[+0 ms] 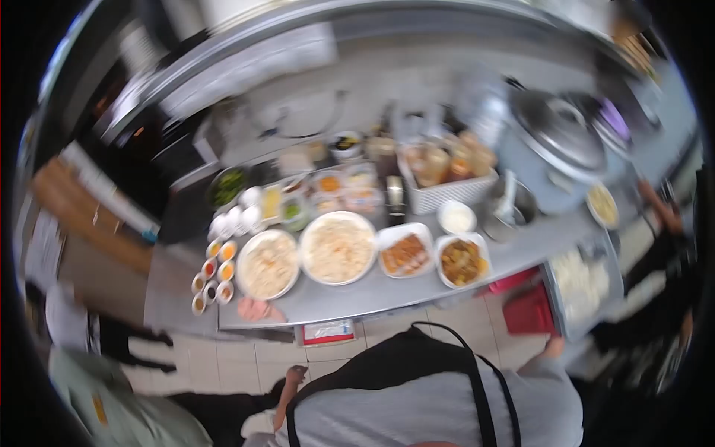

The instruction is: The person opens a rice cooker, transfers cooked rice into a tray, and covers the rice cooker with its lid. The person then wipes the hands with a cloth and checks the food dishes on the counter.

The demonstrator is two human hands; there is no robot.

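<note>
My left hand (296, 375) hangs low in front of the counter, small and blurred; its finger shape cannot be made out. Low at the right, my right hand (554, 347) is at the near edge of a grey tub (553, 298) of white food, its fingers hidden. On the steel counter (335, 298) are two large round bowls of pale food (269, 264) (339, 248), a white tray of sliced orange-brown food (407, 251) and a dish of brown-yellow chunks (463, 261). Pink slices (257, 309) lie near the front edge.
Small sauce cups (211, 268), white eggs (242, 212) and a white basket of bottles (450, 195) stand on the counter. A lidded pot (558, 130) is at the back right. People are at the left (126, 395) and right (670, 268). A red bin (527, 309) is below.
</note>
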